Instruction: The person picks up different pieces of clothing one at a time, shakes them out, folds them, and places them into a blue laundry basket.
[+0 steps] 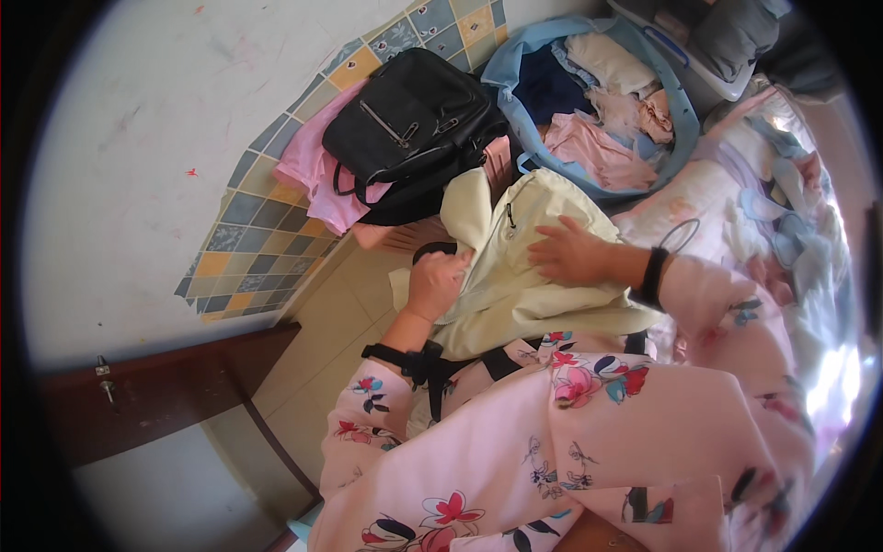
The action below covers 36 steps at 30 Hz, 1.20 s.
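Note:
A pale yellow jacket (515, 294) lies spread across my lap, its fabric creased. A dark cord with a toggle shows near its upper part. At the jacket's left edge, my left hand (436, 285) is closed with curled fingers on the cloth, next to an opening along that edge. Resting on the jacket's right side is my right hand (572, 253), its fingers spread and nothing in its grip. Both wrists wear black bands. What lies under the jacket is hidden.
A black backpack (418, 115) sits on pink cloth (317, 175) over a pinkish stool beside the tiled wall. Behind the jacket stands a blue round fabric hamper (679, 152) holding clothes. More clothes (782, 212) lie on bedding to the right. A brown door frame (184, 386) is at the left.

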Tool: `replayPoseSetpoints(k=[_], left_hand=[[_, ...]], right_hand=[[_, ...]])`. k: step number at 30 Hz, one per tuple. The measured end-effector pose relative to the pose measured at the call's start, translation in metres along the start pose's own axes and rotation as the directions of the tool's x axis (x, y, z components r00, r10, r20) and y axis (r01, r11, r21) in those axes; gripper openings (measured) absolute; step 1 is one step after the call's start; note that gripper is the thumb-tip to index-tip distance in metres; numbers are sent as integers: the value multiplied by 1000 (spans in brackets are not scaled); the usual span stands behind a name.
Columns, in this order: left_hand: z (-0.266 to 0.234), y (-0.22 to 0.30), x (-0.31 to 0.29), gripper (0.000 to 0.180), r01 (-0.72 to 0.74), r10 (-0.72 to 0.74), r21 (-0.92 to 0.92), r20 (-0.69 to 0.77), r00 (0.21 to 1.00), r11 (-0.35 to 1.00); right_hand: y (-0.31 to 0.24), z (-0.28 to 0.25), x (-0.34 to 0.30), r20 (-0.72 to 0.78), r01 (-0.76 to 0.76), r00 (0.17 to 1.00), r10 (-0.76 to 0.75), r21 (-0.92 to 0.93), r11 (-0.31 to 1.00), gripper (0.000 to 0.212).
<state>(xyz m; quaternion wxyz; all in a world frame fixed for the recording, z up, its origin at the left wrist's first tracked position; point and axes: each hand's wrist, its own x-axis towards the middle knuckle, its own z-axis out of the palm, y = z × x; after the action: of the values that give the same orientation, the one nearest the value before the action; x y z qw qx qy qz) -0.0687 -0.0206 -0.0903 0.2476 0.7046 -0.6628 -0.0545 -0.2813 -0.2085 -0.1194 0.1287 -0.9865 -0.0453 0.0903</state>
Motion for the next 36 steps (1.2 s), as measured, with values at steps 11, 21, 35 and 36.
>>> replayPoseSetpoints(k=[11, 21, 35, 36], left_hand=[[17, 39, -18, 47, -159, 132, 83, 266, 955, 984], [21, 53, -26, 55, -41, -14, 160, 326, 945, 986], [-15, -8, -42, 26, 530, -581, 291, 123, 805, 796], [-19, -9, -44, 27, 548, -586, 267, 85, 806, 793]], right_hand=[[-5, -66, 104, 17, -311, 949, 316, 236, 921, 65], [-12, -50, 107, -287, -343, 838, 464, 384, 857, 84], [18, -8, -8, 161, -314, 368, 916, 948, -41, 94], [14, -13, -8, 82, -303, 404, 911, 952, 49, 95]])
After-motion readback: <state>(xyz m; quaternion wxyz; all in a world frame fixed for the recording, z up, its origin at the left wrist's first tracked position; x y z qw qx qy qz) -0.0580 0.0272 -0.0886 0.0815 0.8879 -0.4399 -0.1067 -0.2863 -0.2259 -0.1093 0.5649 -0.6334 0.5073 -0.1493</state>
